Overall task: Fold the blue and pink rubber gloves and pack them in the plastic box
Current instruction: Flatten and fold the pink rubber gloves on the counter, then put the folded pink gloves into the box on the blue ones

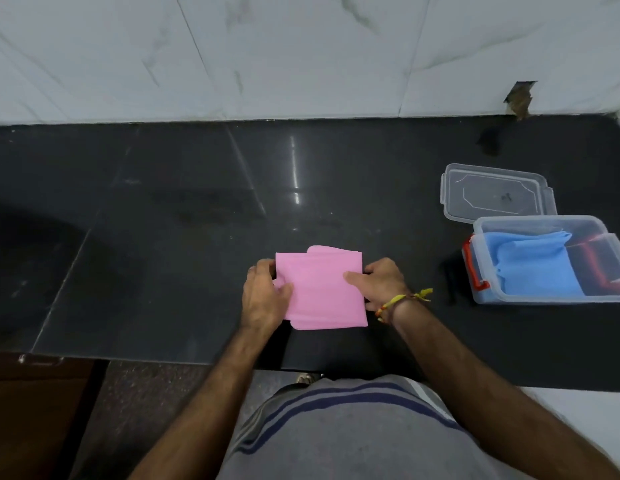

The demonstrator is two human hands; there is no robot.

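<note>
A folded pink rubber glove (321, 289) forms a flat rectangle near the front edge of the black counter. My left hand (265, 296) grips its left edge, thumb on top and fingers curled under. My right hand (379, 282) holds its right edge the same way, thumb lying across the pink surface. To the right stands the clear plastic box (540, 298) with red clasps, and a folded blue glove (533, 265) lies inside it.
The box's clear lid (497, 194) lies flat on the black counter (163, 209) just behind the box. A white marble wall (267, 57) runs along the back. The counter's front edge is close to my body.
</note>
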